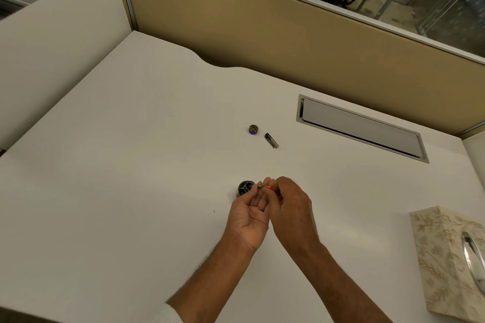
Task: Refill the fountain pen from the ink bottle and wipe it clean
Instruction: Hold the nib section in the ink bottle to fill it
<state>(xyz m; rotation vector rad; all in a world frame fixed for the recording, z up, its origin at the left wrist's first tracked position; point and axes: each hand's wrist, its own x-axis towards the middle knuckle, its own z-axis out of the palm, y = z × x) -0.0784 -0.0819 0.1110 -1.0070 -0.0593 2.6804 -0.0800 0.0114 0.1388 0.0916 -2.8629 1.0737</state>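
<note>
A small dark ink bottle (244, 188) stands open on the white desk (131, 165), right at my left hand's fingertips. Its round cap (253, 129) lies farther back, and a black pen part (271, 140) lies just right of the cap. Both hands meet over the desk beside the bottle. My right hand (291, 207) pinches the pen's front section (265, 187), red with a thin metal nib, pointing left at the bottle's mouth. My left hand (248, 214) is palm up, its fingertips also on that pen piece. Most of the pen is hidden by the fingers.
A patterned tissue box (451, 262) sits at the desk's right edge. A metal cable flap (359, 127) is set into the desk at the back right. Tan partition walls (262, 34) close the back and left sides.
</note>
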